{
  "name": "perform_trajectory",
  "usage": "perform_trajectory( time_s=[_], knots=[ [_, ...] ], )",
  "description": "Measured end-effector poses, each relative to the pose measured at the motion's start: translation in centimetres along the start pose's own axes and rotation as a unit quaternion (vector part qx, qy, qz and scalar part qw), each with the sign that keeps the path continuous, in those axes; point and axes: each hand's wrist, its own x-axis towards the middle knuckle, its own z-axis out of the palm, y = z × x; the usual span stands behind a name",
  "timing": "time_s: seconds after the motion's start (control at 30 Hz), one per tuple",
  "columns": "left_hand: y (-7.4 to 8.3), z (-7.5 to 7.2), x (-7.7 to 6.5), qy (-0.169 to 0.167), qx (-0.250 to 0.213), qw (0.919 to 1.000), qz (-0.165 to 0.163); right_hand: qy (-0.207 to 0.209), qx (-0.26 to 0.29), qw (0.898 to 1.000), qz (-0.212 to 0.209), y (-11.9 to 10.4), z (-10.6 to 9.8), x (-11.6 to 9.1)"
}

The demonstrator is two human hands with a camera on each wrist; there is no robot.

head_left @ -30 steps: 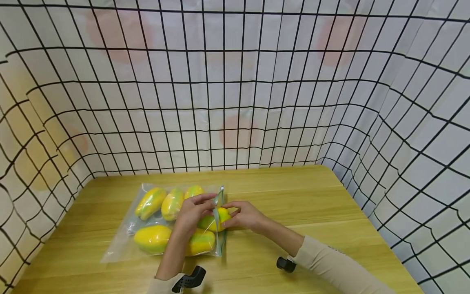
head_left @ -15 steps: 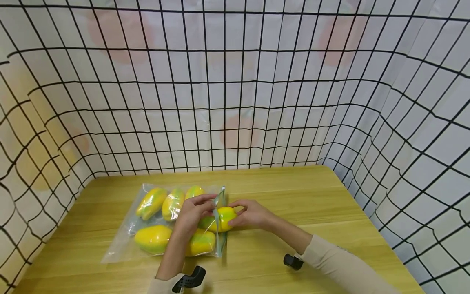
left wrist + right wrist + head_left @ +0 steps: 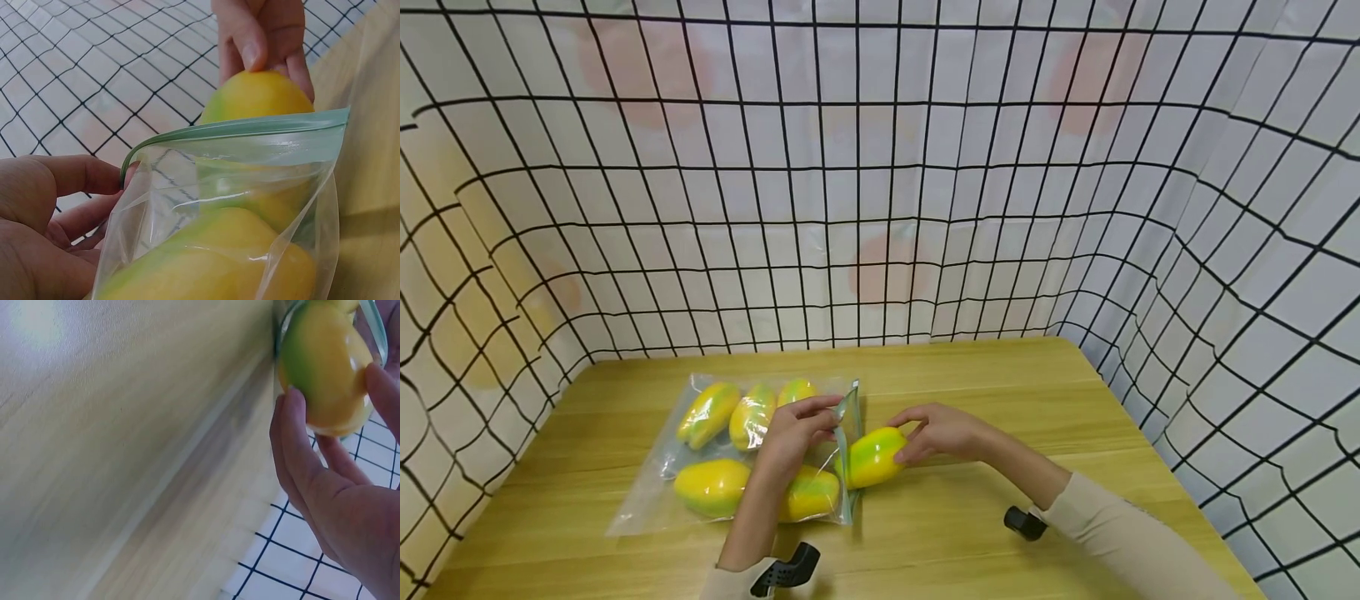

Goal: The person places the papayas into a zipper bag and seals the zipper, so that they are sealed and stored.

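A clear zip bag [image 3: 658, 492] with a green zip edge lies on its side, its mouth facing right. My left hand [image 3: 792, 437] pinches the upper part of the bag's mouth between thumb and fingers, plain in the left wrist view at the zip edge [image 3: 250, 128]. My right hand [image 3: 943, 433] grips a glossy yellow-green papaya [image 3: 877, 457] by its right end. The papaya's left end is still within the bag's mouth; the right wrist view shows fingers and thumb around the papaya [image 3: 328, 369]. Inside the bag lie several more papayas [image 3: 711, 487], partly hidden by my left hand.
The bag rests on the left half of a wooden table [image 3: 985, 383]. Black grid netting [image 3: 880, 192] before a pale patterned backing stands around the back and both sides. A black wrist camera mount [image 3: 1026, 523] hangs from my right cuff, another [image 3: 790, 569] from my left.
My right hand has moved right, drawing the papaya mostly out of the bag's mouth. My left hand stays at the zip edge, and the bag has barely moved.
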Motion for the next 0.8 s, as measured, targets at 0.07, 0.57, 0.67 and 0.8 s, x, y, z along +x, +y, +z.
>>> perform_trajectory(
  time_s=[0.07, 0.57, 0.67, 0.8],
  knots=[
    [0.0, 0.0, -0.1, 0.000, 0.003, 1.0000, 0.001, -0.004, -0.005, 1.000, 0.008, -0.1, -0.2, -0.2],
    [-0.1, 0.0, 0.1, 0.001, -0.002, 1.0000, -0.002, -0.011, 0.019, 1.000, 0.020, 0.1, 0.7, -0.1],
    [-0.2, 0.0, 0.1, 0.004, 0.004, 1.0000, 0.001, -0.014, 0.021, 1.000, 0.014, 0.0, 1.1, 0.1],
    [-0.2, 0.0, 0.0, 0.005, 0.008, 0.9999, 0.002, -0.015, 0.030, 0.999, 0.009, -0.1, 1.7, 0.6]
  ],
)
